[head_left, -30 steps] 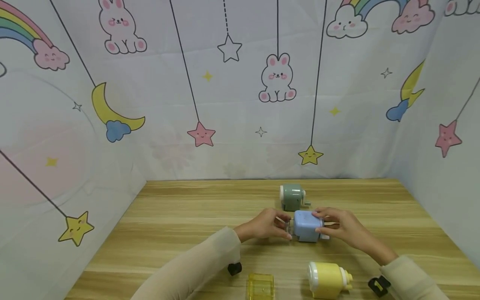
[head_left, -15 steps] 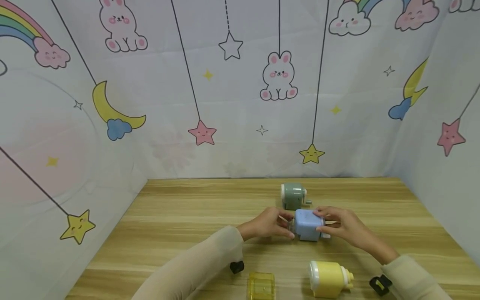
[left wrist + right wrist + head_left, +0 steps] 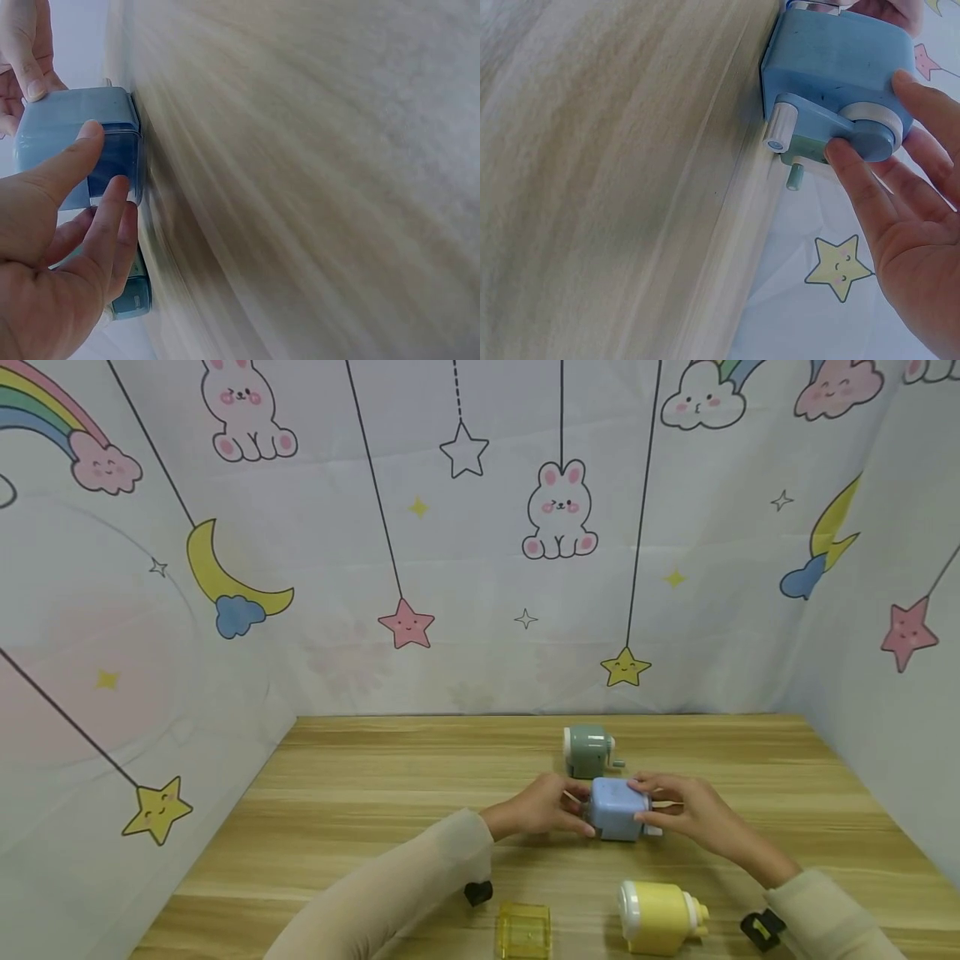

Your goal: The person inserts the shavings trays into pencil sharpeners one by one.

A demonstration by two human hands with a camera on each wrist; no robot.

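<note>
A blue crank pencil sharpener (image 3: 618,810) stands on the wooden table between both hands. My left hand (image 3: 542,806) holds its clear shavings drawer (image 3: 114,159) at the left end, thumb on one side and fingers on the other. The drawer sits mostly inside the body. At the crank end my right hand (image 3: 693,814) grips the sharpener, its thumb and fingers against the body. In the right wrist view the crank handle (image 3: 782,126) with its white knob shows beside the right fingers. The drawer is largely hidden by the left fingers in the head view.
A green crank sharpener (image 3: 587,752) stands just behind the blue one. Nearer lie a yellow sharpener body (image 3: 656,917) on its side and a see-through yellow drawer (image 3: 523,931). Cloth walls with printed stars (image 3: 406,624) enclose the wooden table (image 3: 360,777).
The left hand has moved right, and the clear drawer has slid further into the blue sharpener. The right hand keeps its grip. The head view has shifted slightly.
</note>
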